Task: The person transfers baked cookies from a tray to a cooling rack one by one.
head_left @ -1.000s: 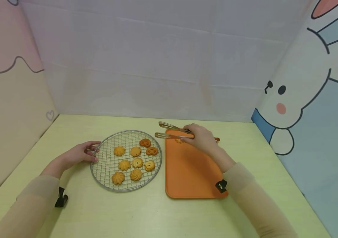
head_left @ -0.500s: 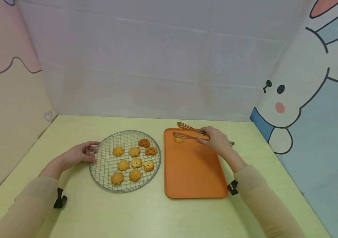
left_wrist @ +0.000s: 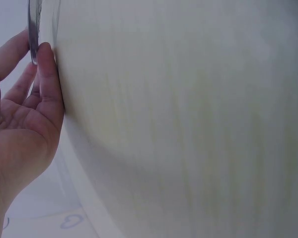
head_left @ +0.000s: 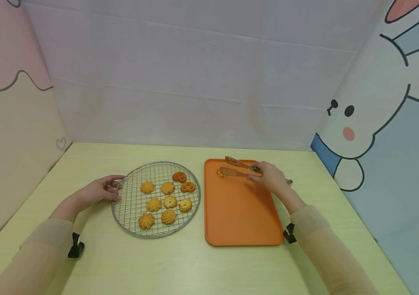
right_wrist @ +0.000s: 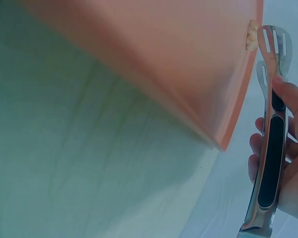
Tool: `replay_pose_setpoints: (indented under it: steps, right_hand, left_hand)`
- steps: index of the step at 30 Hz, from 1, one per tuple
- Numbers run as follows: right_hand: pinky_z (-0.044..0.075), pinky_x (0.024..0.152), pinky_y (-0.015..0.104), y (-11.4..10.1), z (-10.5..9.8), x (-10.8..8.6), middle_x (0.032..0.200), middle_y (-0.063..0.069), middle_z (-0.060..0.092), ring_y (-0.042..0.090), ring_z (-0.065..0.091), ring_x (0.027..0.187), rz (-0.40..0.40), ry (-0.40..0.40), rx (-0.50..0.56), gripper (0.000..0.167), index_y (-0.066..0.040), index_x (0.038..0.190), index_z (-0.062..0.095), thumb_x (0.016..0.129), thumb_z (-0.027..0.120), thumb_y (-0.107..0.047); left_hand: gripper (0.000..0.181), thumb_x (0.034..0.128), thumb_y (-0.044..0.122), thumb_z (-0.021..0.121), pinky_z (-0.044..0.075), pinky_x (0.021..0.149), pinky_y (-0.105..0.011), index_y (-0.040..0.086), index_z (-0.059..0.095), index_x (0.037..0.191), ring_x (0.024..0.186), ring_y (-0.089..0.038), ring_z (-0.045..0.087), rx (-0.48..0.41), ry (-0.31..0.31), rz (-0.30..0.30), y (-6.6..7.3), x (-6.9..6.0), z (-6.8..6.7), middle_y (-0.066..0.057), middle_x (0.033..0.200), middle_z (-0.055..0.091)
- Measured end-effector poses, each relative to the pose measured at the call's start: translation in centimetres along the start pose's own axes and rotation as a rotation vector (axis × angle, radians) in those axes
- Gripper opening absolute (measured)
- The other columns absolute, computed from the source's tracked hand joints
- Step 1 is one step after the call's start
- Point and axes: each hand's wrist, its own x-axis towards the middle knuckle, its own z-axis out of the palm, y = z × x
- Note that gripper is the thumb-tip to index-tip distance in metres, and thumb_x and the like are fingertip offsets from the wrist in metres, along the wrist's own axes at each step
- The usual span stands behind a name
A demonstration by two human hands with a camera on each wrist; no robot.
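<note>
In the head view my left hand (head_left: 102, 190) grips the left rim of a round wire cooling rack (head_left: 128, 213), thumb above and fingers at the edge. Several cookies (head_left: 154, 205) and two pretzels (head_left: 187, 187) lie on the rack. My right hand (head_left: 271, 177) holds metal tongs (head_left: 233, 172) over the far part of an orange tray (head_left: 244, 221). Their slotted ends are spread apart, pointing left. Beside the lower end, partly covered by it, a cookie (head_left: 220, 173) lies near the tray's far left corner. The right wrist view shows fingers around the tongs' black-inlaid handle (right_wrist: 271, 163).
The rack and tray stand side by side on a pale wooden table (head_left: 172, 266), a narrow gap between them. A white wall sheet (head_left: 194, 82) rises behind the table. Printed cartoon panels stand at left and right.
My right hand has moved right with the tongs, from beyond the tray's left edge to over the tray, then lowered slightly at the cookie. The left hand and rack keep their place.
</note>
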Motion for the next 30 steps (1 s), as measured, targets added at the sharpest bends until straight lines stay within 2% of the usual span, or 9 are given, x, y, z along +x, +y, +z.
replay_pose_setpoints:
  steps: [12,22,30]
  right_hand:
    - [0.05,0.081,0.048,-0.02,0.54,0.28,0.114,0.011,0.063,0.029,0.06,0.101,-0.024,-0.058,0.022,0.043,-0.01,0.119,0.063,0.087,0.067,-0.037]
    - [0.05,0.075,0.044,-0.42,0.79,0.27,0.108,0.011,0.065,0.026,0.061,0.092,-0.025,-0.067,0.008,0.041,-0.007,0.118,0.063,0.087,0.067,-0.034]
    - [0.049,0.079,0.045,-0.52,0.74,0.07,0.111,0.012,0.065,0.028,0.061,0.097,-0.013,-0.063,0.017,0.042,-0.007,0.119,0.062,0.087,0.067,-0.034]
  left_hand:
    - [0.081,0.0822,0.016,0.073,0.047,0.075,-0.021,0.003,0.025,0.147,0.092,-0.017,0.046,-0.001,0.001,0.016,-0.12,-0.02,-0.02,-0.02,0.124,0.038]
    - [0.082,0.0821,0.014,0.073,0.047,0.074,-0.021,0.002,0.025,0.147,0.09,-0.015,0.047,-0.008,-0.005,0.022,-0.31,0.02,-0.08,-0.02,0.123,0.038]
    - [0.083,0.0816,0.014,0.073,0.047,0.074,-0.021,0.002,0.025,0.147,0.09,-0.014,0.047,-0.006,-0.005,0.028,-0.35,0.04,-0.09,-0.021,0.123,0.039]
